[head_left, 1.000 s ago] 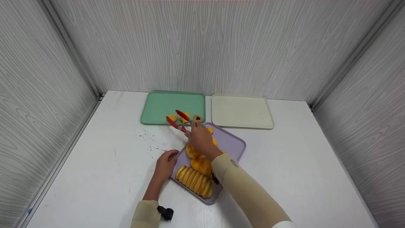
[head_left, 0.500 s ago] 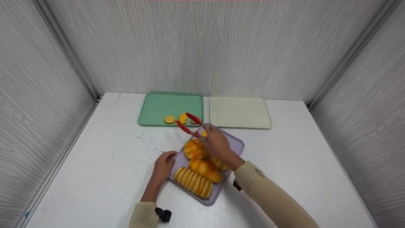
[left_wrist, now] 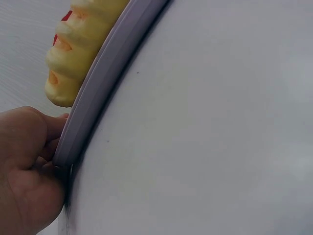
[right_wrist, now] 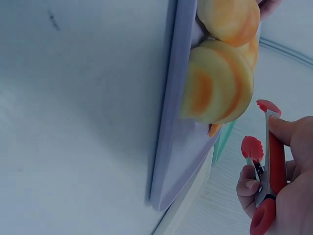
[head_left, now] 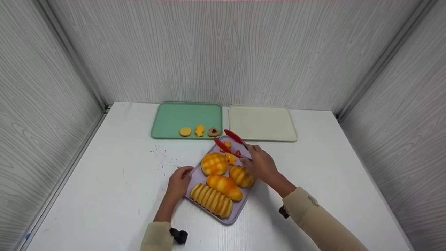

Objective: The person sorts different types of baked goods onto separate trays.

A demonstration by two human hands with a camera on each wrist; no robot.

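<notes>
A purple tray holds several yellow-orange breads: a cross-hatched bun, a ridged loaf and two oval rolls. My left hand grips the tray's left rim, and in the left wrist view my fingers curl against that rim. My right hand holds red tongs over the tray's far end, with the tips spread on either side of a small orange piece. The right wrist view shows the tongs in my fingers beside the tray.
A green tray at the back holds a round cookie, a yellow shaped cookie and a brown heart cookie. A cream tray sits to its right. Grey walls enclose the white table on three sides.
My right hand drew the tongs back from the green tray to the purple tray's far end. The brown heart cookie now lies on the green tray. My left hand stayed put.
</notes>
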